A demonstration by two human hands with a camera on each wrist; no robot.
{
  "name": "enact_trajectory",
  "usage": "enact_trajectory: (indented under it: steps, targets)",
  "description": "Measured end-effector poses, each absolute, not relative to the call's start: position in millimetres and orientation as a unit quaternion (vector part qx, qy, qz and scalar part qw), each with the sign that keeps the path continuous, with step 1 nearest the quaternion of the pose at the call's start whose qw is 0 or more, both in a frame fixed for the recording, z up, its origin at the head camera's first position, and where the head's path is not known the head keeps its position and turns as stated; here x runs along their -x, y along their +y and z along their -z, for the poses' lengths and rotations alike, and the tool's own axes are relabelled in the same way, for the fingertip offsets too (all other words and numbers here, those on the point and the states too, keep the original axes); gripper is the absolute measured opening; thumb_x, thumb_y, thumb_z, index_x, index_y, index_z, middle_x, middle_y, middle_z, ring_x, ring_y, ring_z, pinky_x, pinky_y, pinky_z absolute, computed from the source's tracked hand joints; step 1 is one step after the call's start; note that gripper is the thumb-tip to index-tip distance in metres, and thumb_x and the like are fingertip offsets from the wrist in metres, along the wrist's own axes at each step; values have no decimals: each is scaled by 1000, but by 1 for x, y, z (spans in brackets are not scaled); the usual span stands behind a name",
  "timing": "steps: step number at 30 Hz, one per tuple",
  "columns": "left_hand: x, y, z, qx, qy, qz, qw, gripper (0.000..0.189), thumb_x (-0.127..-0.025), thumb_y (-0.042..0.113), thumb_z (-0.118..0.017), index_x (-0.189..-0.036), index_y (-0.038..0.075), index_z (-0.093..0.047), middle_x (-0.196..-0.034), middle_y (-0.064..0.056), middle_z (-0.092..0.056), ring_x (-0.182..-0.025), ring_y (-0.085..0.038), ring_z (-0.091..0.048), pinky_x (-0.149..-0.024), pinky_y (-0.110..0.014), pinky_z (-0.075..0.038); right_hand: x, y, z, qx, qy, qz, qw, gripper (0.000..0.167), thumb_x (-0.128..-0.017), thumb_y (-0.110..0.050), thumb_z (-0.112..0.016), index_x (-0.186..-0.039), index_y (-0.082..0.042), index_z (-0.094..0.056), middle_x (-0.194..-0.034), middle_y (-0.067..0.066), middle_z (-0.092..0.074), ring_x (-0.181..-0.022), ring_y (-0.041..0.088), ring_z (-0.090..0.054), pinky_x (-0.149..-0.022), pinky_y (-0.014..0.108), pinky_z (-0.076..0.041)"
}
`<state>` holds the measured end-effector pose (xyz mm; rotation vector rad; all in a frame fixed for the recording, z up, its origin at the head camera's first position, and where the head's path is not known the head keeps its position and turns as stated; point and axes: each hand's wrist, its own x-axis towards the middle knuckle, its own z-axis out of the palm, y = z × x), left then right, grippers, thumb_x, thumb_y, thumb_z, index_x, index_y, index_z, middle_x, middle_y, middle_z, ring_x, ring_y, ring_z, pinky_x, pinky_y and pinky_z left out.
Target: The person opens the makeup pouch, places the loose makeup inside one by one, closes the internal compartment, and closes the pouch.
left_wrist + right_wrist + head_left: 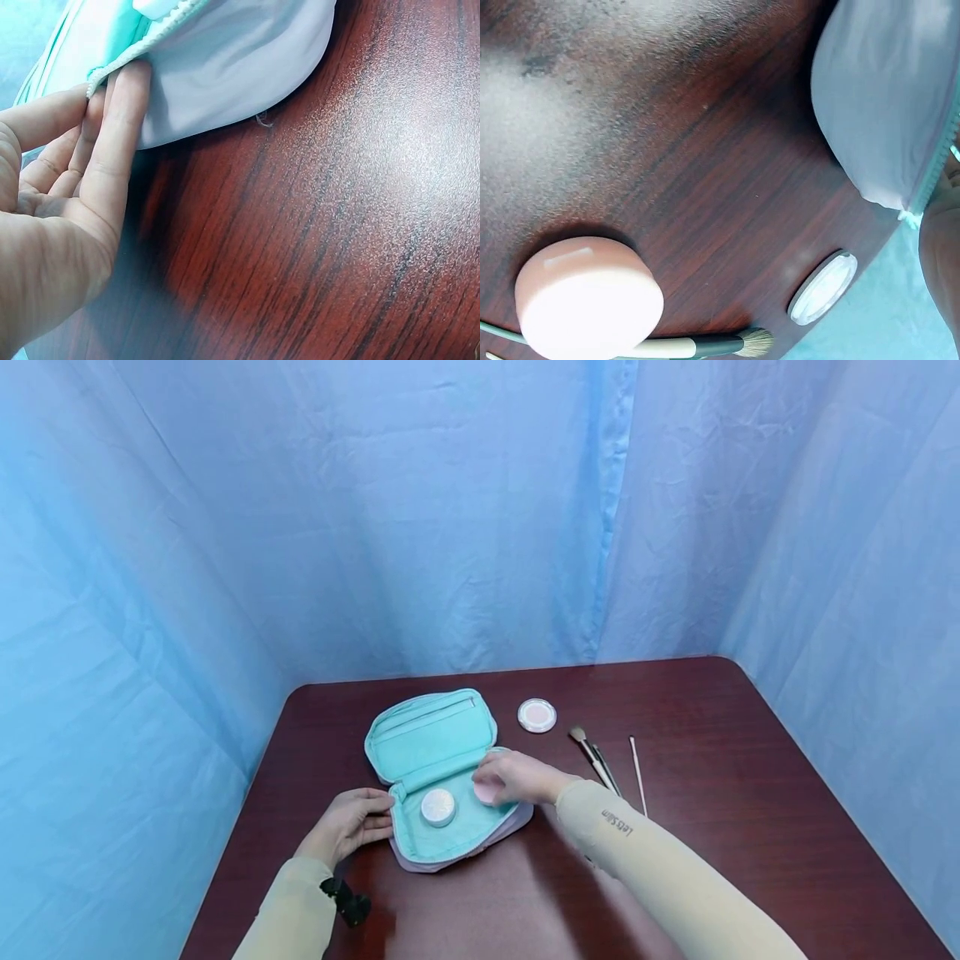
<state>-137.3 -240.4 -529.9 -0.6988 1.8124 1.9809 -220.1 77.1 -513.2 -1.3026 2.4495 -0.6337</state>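
Note:
A makeup bag (pixel 442 735) with a teal lining and pale lilac outside lies unfolded on the table. My left hand (pixel 352 822) pinches its zipped left edge between thumb and fingers; the left wrist view shows the hand (pixel 82 165) at the zip corner. Inside the bag sits a round white-lidded jar (pixel 438 807). Over the bag's right half, my right hand (pixel 517 777) holds a round pink item (pixel 487 791) low against the lining; its exact kind is unclear. Only a shadowed part of the right hand (pixel 941 255) enters the right wrist view.
A round compact (pixel 537 715) lies behind the bag. Makeup brushes (pixel 592 756) and a thin stick-like tool (pixel 637 772) are to the right. A pink jar with a white lid (pixel 589 300) stands near a brush, hidden by my arm in the head view.

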Motion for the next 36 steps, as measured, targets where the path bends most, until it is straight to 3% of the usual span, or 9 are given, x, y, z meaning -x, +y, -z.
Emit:
enact_trajectory:
  steps: [21,30,36]
  targets:
    - [138,-240,527,238,639,-706,191,26,-98,7,-66,-119,-5,-57,-88,-14,-69,-76,-22,-73,-73,-38,-63,215,79,526,451,862,195,121,42,-81,-15,-85,-122,-9,-73,-124,3,-66,-118,17,-59,-103,32,-49]
    - [138,-240,527,237,637,-706,198,29,-99,7,-65,-123,-6,-55,-89,-14,-69,-76,-22,-73,-73,-38,-63,211,85,514,430,868,220,117,41,-95,-21,-74,-134,-10,-67,-136,6,-62,-128,21,-56,-106,37,-48]
    - [139,-240,529,241,641,-702,197,27,-99,8,-65,-121,-5,-57,-91,-15,-69,-77,-22,-73,-74,-39,-63,216,107,493,391,867,287,114,50,-93,-26,-76,-140,-14,-63,-145,7,-58,-138,25,-51,-111,44,-44]
